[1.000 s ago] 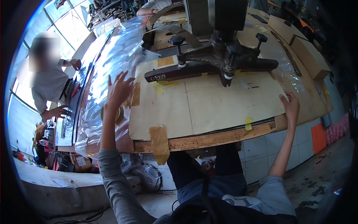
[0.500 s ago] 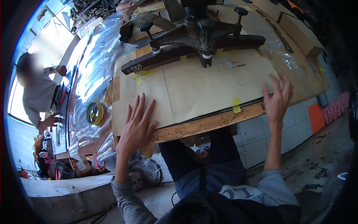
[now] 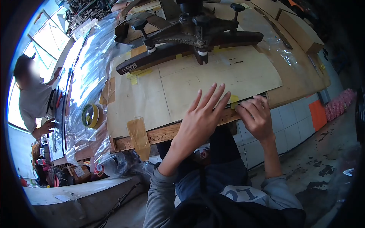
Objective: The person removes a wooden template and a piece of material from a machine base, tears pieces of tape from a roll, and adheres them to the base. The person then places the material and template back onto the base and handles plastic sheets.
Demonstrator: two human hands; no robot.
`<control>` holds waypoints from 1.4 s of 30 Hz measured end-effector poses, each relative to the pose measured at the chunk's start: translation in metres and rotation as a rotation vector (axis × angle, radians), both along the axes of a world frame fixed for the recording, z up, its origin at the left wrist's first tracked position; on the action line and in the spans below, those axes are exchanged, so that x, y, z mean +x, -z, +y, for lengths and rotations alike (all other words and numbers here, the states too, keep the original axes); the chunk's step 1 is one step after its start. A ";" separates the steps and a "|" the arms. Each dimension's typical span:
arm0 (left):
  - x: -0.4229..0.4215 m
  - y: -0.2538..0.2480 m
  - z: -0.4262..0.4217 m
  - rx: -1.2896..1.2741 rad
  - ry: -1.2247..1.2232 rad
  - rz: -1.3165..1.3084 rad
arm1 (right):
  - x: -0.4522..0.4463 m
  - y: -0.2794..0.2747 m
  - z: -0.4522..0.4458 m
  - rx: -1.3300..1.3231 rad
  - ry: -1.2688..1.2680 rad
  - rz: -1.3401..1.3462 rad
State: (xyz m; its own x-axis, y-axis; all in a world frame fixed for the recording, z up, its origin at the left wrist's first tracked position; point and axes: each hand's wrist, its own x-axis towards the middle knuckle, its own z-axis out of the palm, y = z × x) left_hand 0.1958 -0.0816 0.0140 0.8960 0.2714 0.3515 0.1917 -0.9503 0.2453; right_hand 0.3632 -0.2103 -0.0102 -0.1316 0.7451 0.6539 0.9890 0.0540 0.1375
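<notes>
A pale sheet (image 3: 144,102) with pencil lines lies on the table, its near side along a wooden edge strip (image 3: 159,136). My left hand (image 3: 203,117) is over the sheet's near edge, open, with fingers stretched out and partly spread. Just right of those fingertips, a piece of yellow tape (image 3: 234,99) crosses the edge. Beside the tape, my right hand (image 3: 258,116) is closed with curled fingers at the edge, by a dark layer under the sheet. What its fingers pinch, if anything, is hidden. Brown tape (image 3: 137,138) hangs over the strip at left.
A black metal press arm (image 3: 190,38) with knobs and a long bar stands over the sheet's far side. A tape roll (image 3: 90,116) sits on clear plastic (image 3: 85,72) at left. Another person (image 3: 34,98) stands beyond. A cardboard box (image 3: 300,30) is at far right.
My left hand has moved right across the sheet, uncovering the brown tape. My right hand has come left from the sheet's right corner to near the yellow tape, and its fingers have curled.
</notes>
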 end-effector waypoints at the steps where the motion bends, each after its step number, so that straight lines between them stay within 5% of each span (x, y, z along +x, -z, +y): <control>1: 0.004 0.001 -0.001 -0.044 0.028 -0.037 | 0.002 0.001 0.001 -0.007 -0.009 0.015; 5: 0.012 0.013 0.001 -0.111 0.054 -0.011 | 0.001 0.002 0.000 0.054 -0.041 0.202; 26: 0.009 0.016 0.007 -0.108 0.133 0.007 | -0.006 0.003 -0.021 -0.179 -0.083 0.192; 35: 0.008 0.025 0.004 0.026 0.155 0.049 | 0.001 -0.002 -0.035 -0.210 -0.138 0.620; 42: 0.008 0.021 -0.001 0.031 0.129 0.025 | -0.002 -0.006 0.004 -0.117 0.252 0.341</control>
